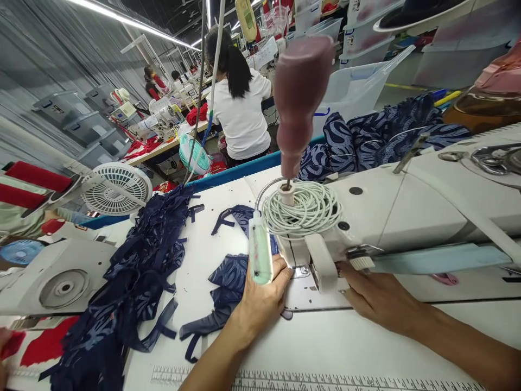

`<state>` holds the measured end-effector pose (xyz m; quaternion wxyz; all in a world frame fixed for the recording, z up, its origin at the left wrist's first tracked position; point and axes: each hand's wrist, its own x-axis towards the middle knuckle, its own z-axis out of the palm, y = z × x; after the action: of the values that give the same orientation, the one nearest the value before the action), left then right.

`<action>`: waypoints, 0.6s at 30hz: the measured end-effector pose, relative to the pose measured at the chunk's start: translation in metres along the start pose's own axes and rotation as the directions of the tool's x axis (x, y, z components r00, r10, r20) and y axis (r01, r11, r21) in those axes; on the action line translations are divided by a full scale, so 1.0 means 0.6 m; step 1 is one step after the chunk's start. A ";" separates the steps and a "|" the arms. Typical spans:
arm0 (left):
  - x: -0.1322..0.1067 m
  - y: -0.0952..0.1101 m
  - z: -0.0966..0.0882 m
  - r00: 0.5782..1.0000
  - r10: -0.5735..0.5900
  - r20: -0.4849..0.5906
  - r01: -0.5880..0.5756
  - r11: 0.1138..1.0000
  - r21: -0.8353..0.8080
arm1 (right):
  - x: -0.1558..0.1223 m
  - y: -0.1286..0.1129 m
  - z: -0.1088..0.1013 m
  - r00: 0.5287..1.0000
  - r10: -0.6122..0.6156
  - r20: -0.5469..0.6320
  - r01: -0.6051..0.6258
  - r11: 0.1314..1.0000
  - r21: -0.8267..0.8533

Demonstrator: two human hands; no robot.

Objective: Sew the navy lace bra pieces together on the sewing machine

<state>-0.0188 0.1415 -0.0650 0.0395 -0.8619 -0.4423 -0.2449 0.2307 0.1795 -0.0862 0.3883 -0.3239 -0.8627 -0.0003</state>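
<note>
My left hand point(262, 296) is at the sewing machine's needle plate point(302, 271), its fingers bent over a navy patterned fabric piece point(230, 274) with dangling straps. A small lamp point(260, 250) hides part of these fingers. On the other side of the needle area, my right hand point(378, 304) has its fingers curled together close to the presser foot. The white machine head point(325, 266) covers those fingertips, so what they hold cannot be made out. Above, a coil of pale green cord point(303, 209) lies on the machine head around a blurred dark-red handle point(301, 92).
A heap of navy strapped pieces point(138, 282) lies left. A printed ruler point(325, 380) runs along the front edge. Navy patterned bundles point(366, 136) lie behind the machine. A small white fan point(116, 187) stands left; a person in a white shirt point(244, 114) sits ahead.
</note>
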 end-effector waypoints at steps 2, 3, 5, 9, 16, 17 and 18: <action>0.001 0.000 0.000 1.000 -0.010 0.008 0.010 1.000 0.012 | 0.002 -0.001 -0.002 0.999 -0.037 -0.012 0.037 0.999 -0.016; 0.002 0.000 -0.001 1.000 -0.012 0.010 0.011 1.000 0.014 | 0.002 -0.001 -0.002 0.999 -0.048 -0.016 0.048 0.999 -0.026; 0.004 0.000 -0.003 1.000 -0.009 0.016 0.009 1.000 0.014 | -0.002 -0.001 -0.001 0.997 -0.073 -0.015 0.072 0.996 -0.055; 0.004 0.000 -0.006 1.000 -0.012 0.003 0.012 0.999 0.038 | -0.011 0.002 0.001 0.996 -0.086 0.030 0.089 0.991 -0.103; -0.004 -0.011 0.005 0.999 -0.021 0.027 0.020 1.000 0.021 | -0.009 0.006 0.009 0.997 -0.066 0.041 0.068 0.997 -0.048; -0.003 -0.012 0.006 1.000 -0.019 0.025 0.019 1.000 0.014 | -0.007 0.006 0.011 0.997 -0.066 0.038 0.067 0.997 -0.037; -0.002 -0.013 0.006 1.000 -0.017 0.023 0.017 1.000 0.006 | -0.006 0.007 0.012 0.997 -0.065 0.039 0.066 0.997 -0.027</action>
<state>-0.0241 0.1462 -0.0698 0.0347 -0.8608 -0.4507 -0.2339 0.2298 0.1825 -0.0948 0.3669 -0.3010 -0.8800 -0.0192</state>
